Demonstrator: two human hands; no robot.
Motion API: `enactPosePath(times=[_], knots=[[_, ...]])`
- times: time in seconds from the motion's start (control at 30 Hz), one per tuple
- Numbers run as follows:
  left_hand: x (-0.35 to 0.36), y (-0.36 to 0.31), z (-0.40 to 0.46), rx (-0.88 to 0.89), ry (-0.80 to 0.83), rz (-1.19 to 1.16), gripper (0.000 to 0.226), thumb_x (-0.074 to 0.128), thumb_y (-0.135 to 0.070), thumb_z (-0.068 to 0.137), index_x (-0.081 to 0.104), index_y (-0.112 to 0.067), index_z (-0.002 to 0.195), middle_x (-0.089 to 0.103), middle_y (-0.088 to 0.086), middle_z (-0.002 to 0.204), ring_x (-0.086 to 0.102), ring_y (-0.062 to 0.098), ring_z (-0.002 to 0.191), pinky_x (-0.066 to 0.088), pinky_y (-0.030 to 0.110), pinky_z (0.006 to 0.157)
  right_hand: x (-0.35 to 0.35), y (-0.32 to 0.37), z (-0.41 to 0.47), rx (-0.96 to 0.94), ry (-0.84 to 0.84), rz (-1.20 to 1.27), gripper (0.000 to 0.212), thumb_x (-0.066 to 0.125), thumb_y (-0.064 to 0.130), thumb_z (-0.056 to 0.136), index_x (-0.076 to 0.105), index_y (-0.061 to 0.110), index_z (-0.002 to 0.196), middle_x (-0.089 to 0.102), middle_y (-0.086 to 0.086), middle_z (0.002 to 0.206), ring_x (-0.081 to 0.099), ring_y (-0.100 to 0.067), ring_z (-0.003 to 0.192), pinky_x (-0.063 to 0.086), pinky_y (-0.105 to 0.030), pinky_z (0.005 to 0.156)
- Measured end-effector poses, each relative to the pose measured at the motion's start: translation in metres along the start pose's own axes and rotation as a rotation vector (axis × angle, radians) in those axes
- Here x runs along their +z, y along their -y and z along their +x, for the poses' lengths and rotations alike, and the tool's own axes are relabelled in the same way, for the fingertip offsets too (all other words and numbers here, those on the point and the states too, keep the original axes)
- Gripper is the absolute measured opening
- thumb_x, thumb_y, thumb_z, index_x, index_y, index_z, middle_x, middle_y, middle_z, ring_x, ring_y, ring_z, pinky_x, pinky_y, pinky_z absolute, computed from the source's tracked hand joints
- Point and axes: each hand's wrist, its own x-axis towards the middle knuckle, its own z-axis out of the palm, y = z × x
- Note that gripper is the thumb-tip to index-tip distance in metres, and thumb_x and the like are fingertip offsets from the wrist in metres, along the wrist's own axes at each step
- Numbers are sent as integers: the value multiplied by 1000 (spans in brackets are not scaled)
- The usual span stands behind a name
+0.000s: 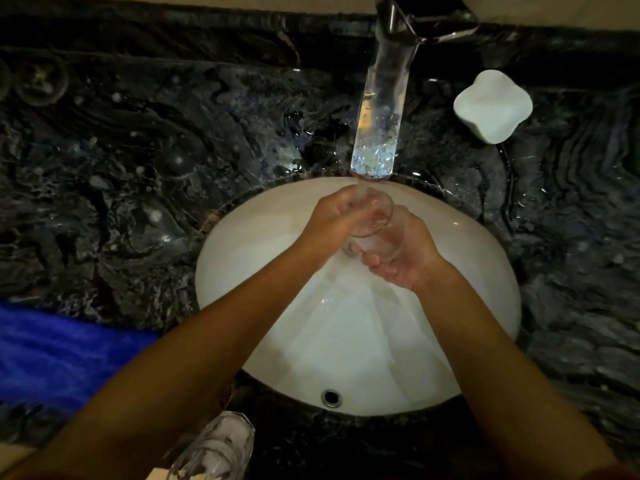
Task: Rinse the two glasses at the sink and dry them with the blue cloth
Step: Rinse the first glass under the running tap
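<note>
A glass [372,223] sits in our two-handed grip over the white sink [242,258], just under the tip of the tap [377,133]. Our right hand [401,258] cups it from below and from the right, fingers curled round its wall. Our left hand [337,213] comes in from the other side, its fingers bent at the rim; whether they reach inside the glass or only press on its edge we cannot tell through the clear wall. The glass is tilted, its mouth turned up toward the spout. Water shows inside the see-through spout, and a wet sheen runs down the basin below the grip toward the overflow hole [331,397] at the near side.

Well short of the grip, on the near edge of the dark marbled bench [138,168], stands the second glass [218,445], a faceted one, touching neither hand and lying under our left forearm in the frame. The blue cloth [59,355] lies on the bench far to the left of the grip, beside the sink. A white soap dish [491,105] rests beyond the grip and to its right, near the foot of the tap. Droplets and small puddles shine on the bench round the tap.
</note>
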Motion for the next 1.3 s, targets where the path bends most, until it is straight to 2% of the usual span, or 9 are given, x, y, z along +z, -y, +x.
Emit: enactPosePath(times=[0.1, 0.3, 0.47, 0.67, 0.77, 0.83, 0.97, 1.13, 1.3], knots=[[-7, 0, 4, -103, 75, -51, 21, 65, -8, 96, 80, -21, 104, 74, 14, 105, 66, 30, 98, 48, 38, 89, 0, 2, 2, -21, -34, 29, 56, 45, 46, 101, 64, 4, 133, 69, -19, 83, 61, -25, 46, 33, -17, 30], [-22, 3, 8, -151, 88, 515, 11, 66, 0, 94, 72, -6, 101, 63, -4, 71, 53, 10, 59, 44, 26, 60, 2, 11, 8, -229, -323, -225, 36, 56, 49, 98, 70, 16, 99, 67, -4, 62, 53, -20, 44, 27, -19, 38], [-15, 1, 8, -164, -48, 325, 47, 48, 18, 84, 73, -21, 92, 60, 12, 60, 41, 8, 34, 33, 17, 36, 15, 11, 7, -346, -335, -300, 48, 54, 53, 96, 67, 16, 123, 77, -8, 101, 73, -19, 67, 50, -28, 42], [-30, 5, 14, -44, -175, 767, 32, 64, -10, 98, 74, -20, 69, 69, 3, 62, 63, 20, 49, 61, 40, 64, 17, -7, -2, -481, -321, -609, 85, 66, 69, 75, 44, 30, 147, 61, 9, 127, 69, -10, 106, 65, -34, 76], [-29, 3, 10, 68, -154, 979, 17, 63, -17, 98, 78, -15, 91, 72, 11, 74, 70, 34, 74, 51, 32, 68, 18, -16, -3, -555, -298, -727, 92, 75, 62, 66, 41, 37, 148, 53, 20, 131, 56, 8, 112, 51, -12, 83], [-26, 4, 8, 154, -179, 1043, 21, 62, -20, 99, 80, -20, 111, 75, 14, 83, 67, 32, 79, 43, 31, 70, 17, -18, -1, -549, -347, -785, 90, 73, 48, 67, 40, 36, 150, 53, 13, 134, 56, -2, 113, 43, -13, 78], [-15, 10, 6, 92, -203, 666, 30, 58, -17, 104, 70, -9, 130, 76, 19, 101, 72, 29, 85, 53, 30, 73, 16, -16, 2, -586, -458, -604, 66, 65, 25, 76, 49, 31, 140, 58, 19, 108, 63, 12, 84, 46, -8, 64], [13, 32, -9, -405, -181, -136, 29, 54, -8, 100, 60, 0, 127, 61, 17, 83, 52, 19, 58, 38, 25, 47, 20, -40, -1, -728, -454, -508, 62, 56, 4, 88, 47, 24, 146, 56, 27, 120, 61, 20, 100, 52, -9, 79], [13, 33, -11, -179, -208, 225, 30, 50, -9, 94, 64, -14, 120, 73, 6, 81, 64, 16, 59, 52, 33, 52, 14, -33, 3, -817, -665, -760, 56, 58, 4, 91, 58, 24, 144, 67, 13, 99, 64, 11, 82, 47, -6, 77]])
